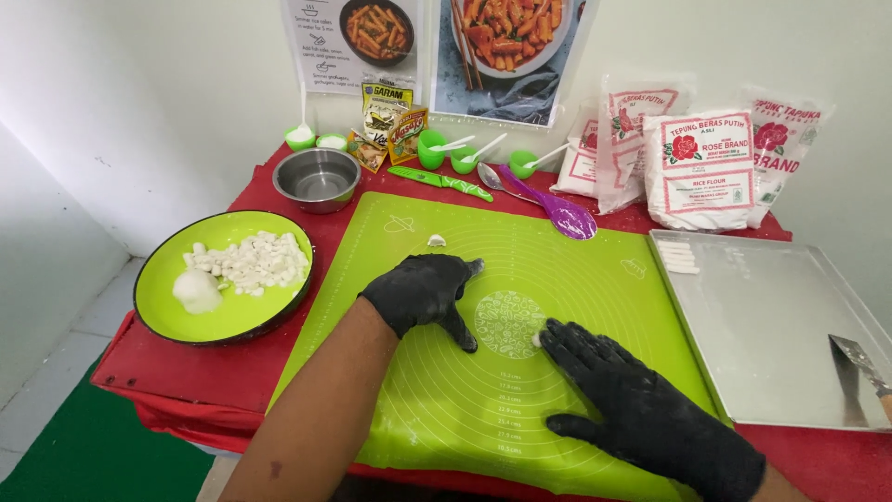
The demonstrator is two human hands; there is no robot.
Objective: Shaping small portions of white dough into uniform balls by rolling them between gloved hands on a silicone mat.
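On the green mat point(557, 279), right hand point(641, 409) fingers point(567, 339) spread flat touching a dough bit point(536, 341); left hand point(423, 290) loosely curled.

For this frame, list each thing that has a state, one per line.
Left hand: gloved, curled, resting on the mat.
Right hand: gloved, flat on the mat, fingertips at a small dough piece.
Mat: spread flat.
Green plate: holding white dough pieces.
Steel bowl: upright, seems empty.
Tray: mostly bare, few white sticks in its far corner.
Flour bags: upright against the wall.
Purple spoon: lying down.
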